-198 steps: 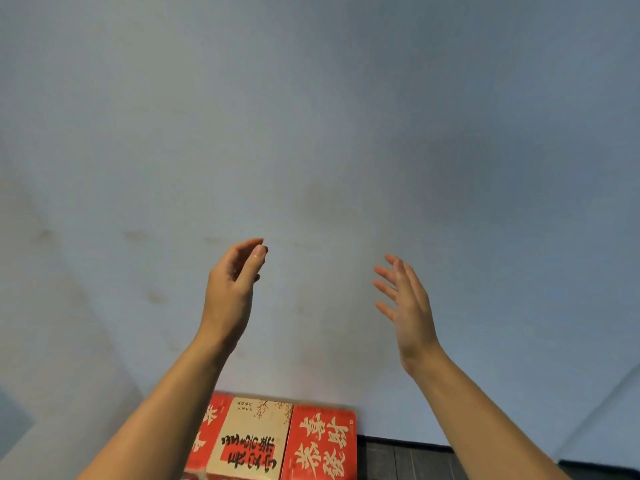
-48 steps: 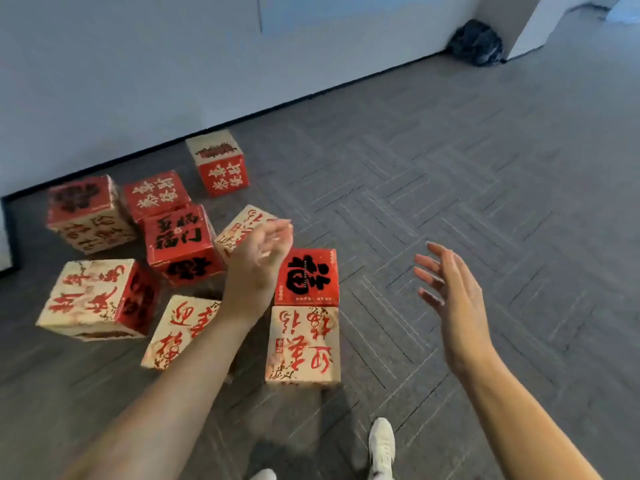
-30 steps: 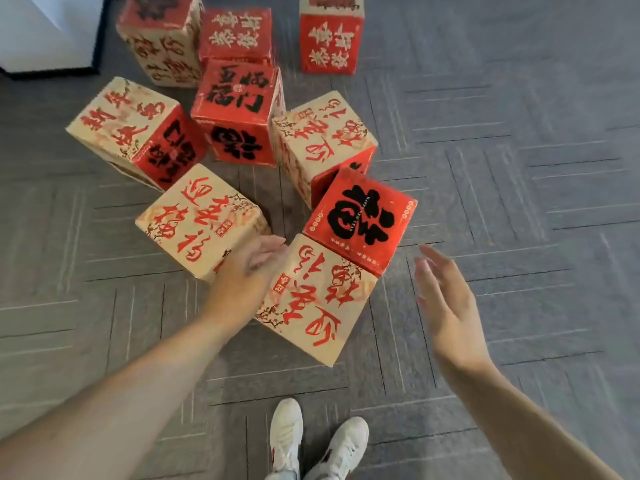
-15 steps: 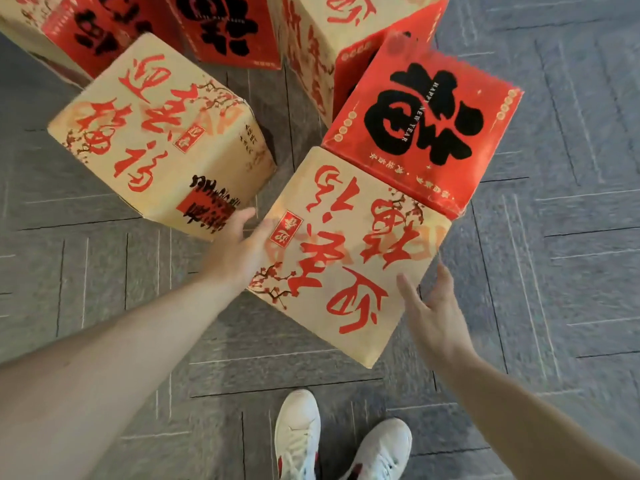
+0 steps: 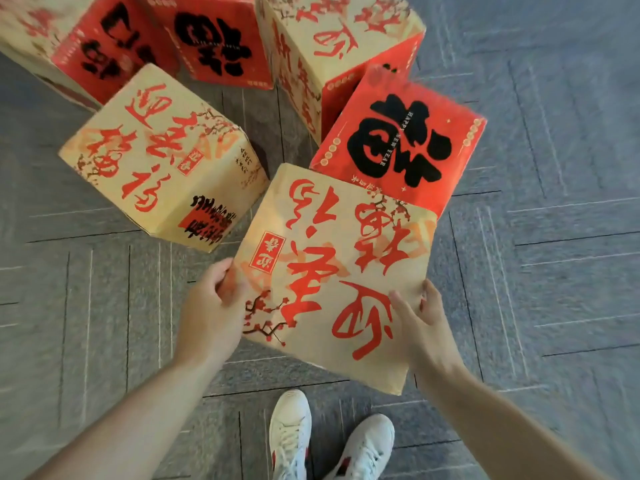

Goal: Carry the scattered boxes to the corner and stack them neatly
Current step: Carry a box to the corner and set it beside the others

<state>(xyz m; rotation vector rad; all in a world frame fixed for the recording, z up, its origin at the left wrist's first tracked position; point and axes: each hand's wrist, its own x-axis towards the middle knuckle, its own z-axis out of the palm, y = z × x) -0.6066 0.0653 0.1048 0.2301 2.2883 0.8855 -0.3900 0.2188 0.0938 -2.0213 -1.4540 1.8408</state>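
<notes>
**Two-handed grasp of the nearest box, head view.** The left hand (image 5: 211, 306) is closed on the left edge of the nearest box (image 5: 332, 271). Its thumb is laid on the cream face and its fingers are wrapped round the edge, out of sight. The right hand (image 5: 424, 327) is set likewise on the opposite edge, right of centre, with the thumb on the face and the fingertips curled over the side.

Half a second earlier the left hand was already at its edge, while the right hand was held open just short of the box. A second earlier both hands were open and clear of it. Contact on both sides has thus been completed, and the reach is judged to be finished.

Whether the box has yet been raised from the grey carpet (image 5: 554, 237) cannot be told. Its lower corner is seen just above the white shoes (image 5: 291, 438) at bottom centre, and its red face with the black character is turned toward the upper right.

A cream box (image 5: 162, 161) lies just beside it at centre left. A red box (image 5: 214, 39) and a tall cream box (image 5: 332, 39) are crowded along the top edge. Neither stack nor corner is in view, so the carry is judged to lie wholly ahead, with several boxes left to be moved.
</notes>
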